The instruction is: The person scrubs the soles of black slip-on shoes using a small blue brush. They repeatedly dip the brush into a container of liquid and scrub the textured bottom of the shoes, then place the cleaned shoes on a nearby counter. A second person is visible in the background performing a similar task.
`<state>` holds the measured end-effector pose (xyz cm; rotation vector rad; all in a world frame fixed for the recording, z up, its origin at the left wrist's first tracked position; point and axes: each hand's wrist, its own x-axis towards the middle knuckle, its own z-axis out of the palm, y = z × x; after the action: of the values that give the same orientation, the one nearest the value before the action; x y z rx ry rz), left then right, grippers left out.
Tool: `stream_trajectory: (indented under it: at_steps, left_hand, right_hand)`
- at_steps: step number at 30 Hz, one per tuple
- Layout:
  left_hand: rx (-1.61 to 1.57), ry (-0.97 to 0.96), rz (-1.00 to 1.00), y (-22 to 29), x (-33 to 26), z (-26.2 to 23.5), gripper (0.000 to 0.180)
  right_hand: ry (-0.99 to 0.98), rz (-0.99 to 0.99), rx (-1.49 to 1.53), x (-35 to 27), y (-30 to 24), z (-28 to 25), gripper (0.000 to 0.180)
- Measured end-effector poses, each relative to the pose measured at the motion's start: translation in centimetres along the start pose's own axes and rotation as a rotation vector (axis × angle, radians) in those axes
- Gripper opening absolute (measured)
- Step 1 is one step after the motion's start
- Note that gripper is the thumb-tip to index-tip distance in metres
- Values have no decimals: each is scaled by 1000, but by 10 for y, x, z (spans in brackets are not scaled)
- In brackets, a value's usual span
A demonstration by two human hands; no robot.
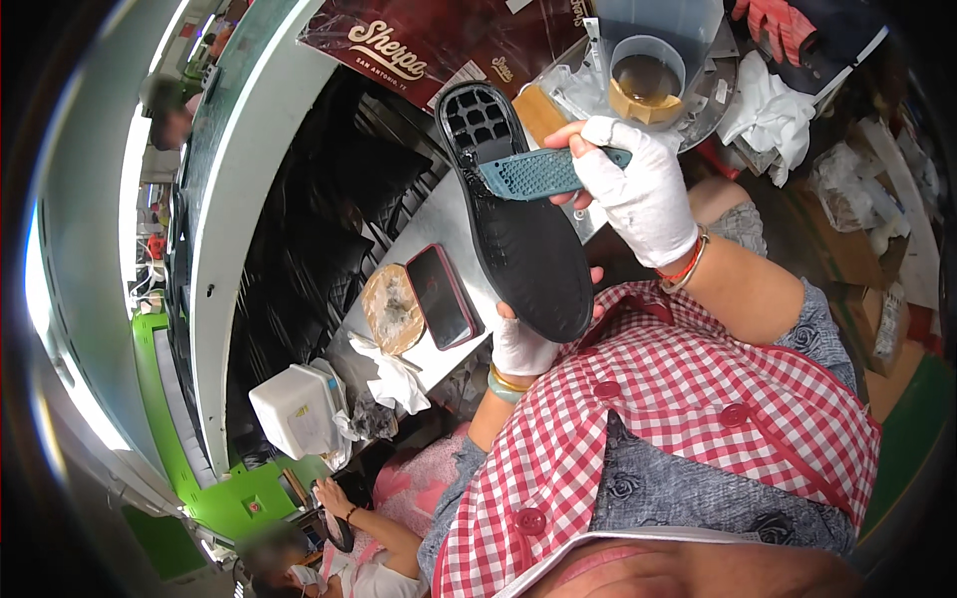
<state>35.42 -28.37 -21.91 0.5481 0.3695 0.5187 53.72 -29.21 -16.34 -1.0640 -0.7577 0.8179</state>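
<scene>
My left hand [523, 349], wrapped in white cloth, grips a black shoe sole [528, 244] by its lower end. The sole is tilted, inner face up, with an open grid in its upper end. In my right hand [638, 184], also wrapped in white, is a teal flat-handled brush [538, 174] with a dimpled surface. Its tip touches the sole just below the grid, where the black surface looks wet and shiny. The bristles cannot be made out. Beyond my right hand stands a clear plastic cup [648, 82] with amber liquid.
A phone [442, 297] and a brown round piece [393, 309] lie on the metal table [464, 224]. A white tub [296, 411] stands at its left end. A dark red box [399, 50] is behind, a co-worker's hand [334, 496] at lower left.
</scene>
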Motion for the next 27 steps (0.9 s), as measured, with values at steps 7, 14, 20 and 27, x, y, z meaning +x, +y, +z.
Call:
stream_trajectory:
  at_steps: [7, 14, 20, 27]
  left_hand:
    - [-13, -42, -35, -2, -4, -6, 101]
    - [-7, 15, 34, -1, 1, -6, 98]
    - [-32, 7, 68, 2, 4, -11, 94]
    - [-122, 149, 144, -2, 2, -15, 81]
  right_hand:
    - [9, -19, -13, 14, -4, 0, 20]
    - [-75, 126, -65, -13, -3, 2, 19]
    - [-126, 315, -38, -28, -1, 8, 21]
    - [-162, 234, -77, -38, 6, 12, 17]
